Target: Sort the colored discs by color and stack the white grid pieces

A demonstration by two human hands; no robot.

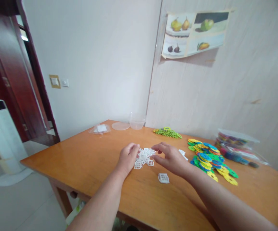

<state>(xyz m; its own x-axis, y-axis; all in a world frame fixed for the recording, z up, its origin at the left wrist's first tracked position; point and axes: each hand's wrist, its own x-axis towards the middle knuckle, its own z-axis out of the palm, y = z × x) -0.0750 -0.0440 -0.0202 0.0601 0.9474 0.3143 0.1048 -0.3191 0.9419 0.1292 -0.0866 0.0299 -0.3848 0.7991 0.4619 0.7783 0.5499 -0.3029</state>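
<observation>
A small heap of white lattice-like plastic pieces (144, 158) lies on the wooden table (93, 160). My left hand (127, 158) rests at the heap's left side, fingertips curled onto the pieces. My right hand (171, 158) reaches in from the right, thumb and fingers pinching a white piece at the heap's top edge. One assembled white piece (163, 178) lies alone on the table just below my right wrist. More white pieces (183, 154) peek out behind my right hand.
A pile of colourful plastic discs (210, 158) lies to the right, with a bag of more pieces (235, 146) behind it. A green cluster (167, 132), a clear tub (137, 121), its lid (121, 126) and a small plastic bag (100, 129) sit at the far edge.
</observation>
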